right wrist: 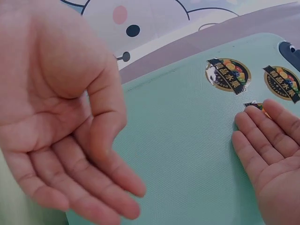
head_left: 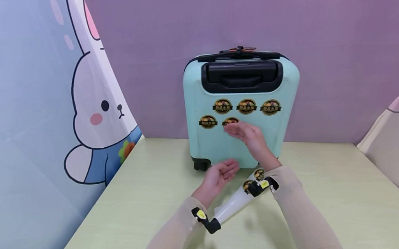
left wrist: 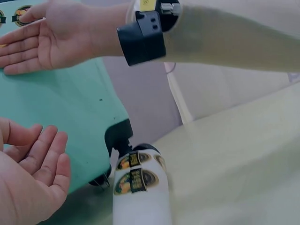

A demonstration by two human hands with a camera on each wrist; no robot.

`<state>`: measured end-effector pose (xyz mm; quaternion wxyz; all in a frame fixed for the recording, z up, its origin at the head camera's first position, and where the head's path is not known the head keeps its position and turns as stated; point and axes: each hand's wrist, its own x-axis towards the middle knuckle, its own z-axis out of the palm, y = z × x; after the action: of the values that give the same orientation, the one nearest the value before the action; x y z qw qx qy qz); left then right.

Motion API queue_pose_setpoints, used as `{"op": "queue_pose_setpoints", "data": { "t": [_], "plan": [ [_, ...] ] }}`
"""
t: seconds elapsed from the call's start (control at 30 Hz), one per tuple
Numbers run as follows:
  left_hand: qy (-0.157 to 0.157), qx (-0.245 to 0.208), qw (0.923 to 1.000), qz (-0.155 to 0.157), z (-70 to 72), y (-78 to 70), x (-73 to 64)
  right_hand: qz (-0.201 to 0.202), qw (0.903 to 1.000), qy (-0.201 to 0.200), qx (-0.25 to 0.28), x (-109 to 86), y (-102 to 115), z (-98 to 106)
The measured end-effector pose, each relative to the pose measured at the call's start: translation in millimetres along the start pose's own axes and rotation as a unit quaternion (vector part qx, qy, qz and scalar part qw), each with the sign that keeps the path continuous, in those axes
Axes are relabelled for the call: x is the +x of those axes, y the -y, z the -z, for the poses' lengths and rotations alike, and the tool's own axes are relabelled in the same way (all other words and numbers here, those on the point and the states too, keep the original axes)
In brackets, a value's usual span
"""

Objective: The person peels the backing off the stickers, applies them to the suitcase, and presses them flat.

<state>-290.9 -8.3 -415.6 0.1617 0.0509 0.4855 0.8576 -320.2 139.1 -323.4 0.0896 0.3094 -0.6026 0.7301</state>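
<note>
A mint-green suitcase stands upright with several round black-and-gold stickers on its front. My right hand, fingers straight and together, is held before the suitcase and partly covers one lower-row sticker. Whether its fingertips touch the shell cannot be told. Lower and to the left, my left hand is palm up near the suitcase's bottom edge, its fingers loosely bent around nothing. Below both hands is a white curled strip or tube bearing similar stickers; in the left wrist view it looks rounded.
The suitcase stands on a pale wooden tabletop against a purple cloth backdrop. A cartoon rabbit curtain hangs at the left. A black wheel shows under the suitcase. Each wrist carries a small black camera.
</note>
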Motion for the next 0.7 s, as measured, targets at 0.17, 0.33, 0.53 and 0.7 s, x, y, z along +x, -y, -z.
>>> {"op": "queue_pose_setpoints", "data": {
  "t": [0.17,0.33,0.53,0.7],
  "plan": [
    [0.012,0.022,0.9997,0.004,3.3,6.4,-1.1,-0.032,0.9988,-0.007,-0.038,-1.7,-4,0],
    [0.023,0.053,0.9983,0.009,8.1,12.1,-1.4,-0.062,0.9958,-0.005,-0.067,-5.0,-9,0],
    [0.031,0.068,0.9971,0.013,14.6,16.3,-0.5,-0.084,0.9918,0.005,-0.097,-13.4,-11,2],
    [0.025,0.112,0.9933,0.017,19.1,18.8,-0.4,-0.102,0.9867,0.009,-0.126,-23.4,-15,6]
  ]
}}
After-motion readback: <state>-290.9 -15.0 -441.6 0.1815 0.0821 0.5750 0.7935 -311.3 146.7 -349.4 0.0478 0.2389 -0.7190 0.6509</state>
